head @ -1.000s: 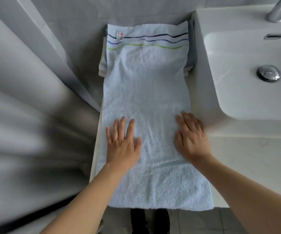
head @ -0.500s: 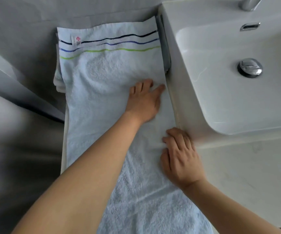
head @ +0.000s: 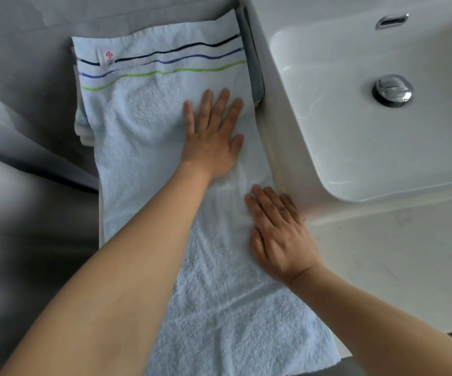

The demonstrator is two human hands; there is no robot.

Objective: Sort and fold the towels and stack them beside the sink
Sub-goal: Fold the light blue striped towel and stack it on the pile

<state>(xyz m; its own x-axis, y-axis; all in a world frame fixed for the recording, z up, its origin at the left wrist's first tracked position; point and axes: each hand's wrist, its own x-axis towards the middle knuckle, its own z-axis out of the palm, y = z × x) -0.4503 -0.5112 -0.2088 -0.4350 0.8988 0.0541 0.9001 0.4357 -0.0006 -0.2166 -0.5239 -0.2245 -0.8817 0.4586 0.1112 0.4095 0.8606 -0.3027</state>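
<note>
A long pale-blue towel [head: 148, 123] with dark, blue and green stripes at its far end lies flat on the counter left of the white sink [head: 355, 126]. Its far end covers a stack of folded towels [head: 82, 126], whose edges show at the left, and a grey towel [head: 254, 74] shows at the right against the sink. My left hand [head: 212, 137] lies flat, fingers apart, on the towel's upper middle. My right hand [head: 276, 232] presses flat on the towel's right edge by the sink corner. Neither hand grips anything.
The sink has a chrome drain plug [head: 393, 89] and an overflow slot [head: 391, 20]. White marble counter [head: 398, 267] runs to the right of the towel. A grey wall and blurred grey surface [head: 29, 213] lie to the left. The towel's near end hangs over the counter edge.
My left hand slid up the towel from its lower left to its upper middle. My right hand stayed on the right edge. The view moved closer and leftward.
</note>
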